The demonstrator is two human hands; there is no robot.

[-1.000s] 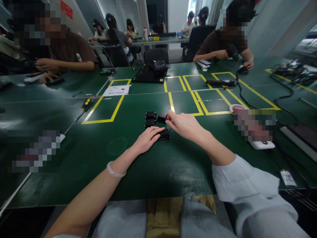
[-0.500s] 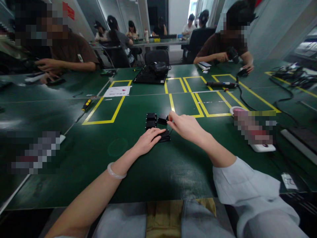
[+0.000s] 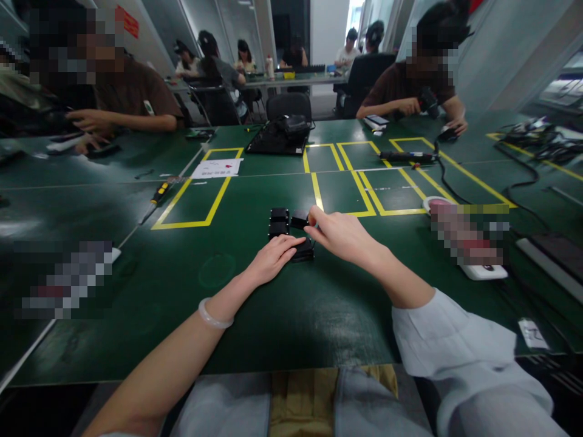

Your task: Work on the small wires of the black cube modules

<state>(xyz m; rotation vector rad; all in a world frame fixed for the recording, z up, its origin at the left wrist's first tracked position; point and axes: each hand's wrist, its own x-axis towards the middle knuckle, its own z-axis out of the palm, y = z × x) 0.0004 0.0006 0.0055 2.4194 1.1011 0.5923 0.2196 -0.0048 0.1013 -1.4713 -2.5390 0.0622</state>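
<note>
A small black assembly of box-shaped blocks (image 3: 279, 223) lies on the green table in front of me. My left hand (image 3: 272, 260) rests on its near block (image 3: 304, 250), with the fingers stretched over the top and the thumb at the near side. Just to the right, my right hand (image 3: 339, 233) has thumb and forefinger pinched together. Their tips are at the right end of a short, slightly tilted black piece (image 3: 299, 223). A thin dark line shows below the pinch, but what the fingertips hold is too small to make out.
Yellow tape outlines mark the green tabletop (image 3: 255, 340). A yellow-black screwdriver (image 3: 160, 193) and a white paper (image 3: 217, 168) lie left. Ahead is a black flat panel (image 3: 268, 142); right are a black stick-shaped tool (image 3: 407, 157) and cables (image 3: 528, 139). Co-workers sit across the table.
Very little differs. My right fingertips have shifted slightly at the black piece, and my left hand stays on the near block.
</note>
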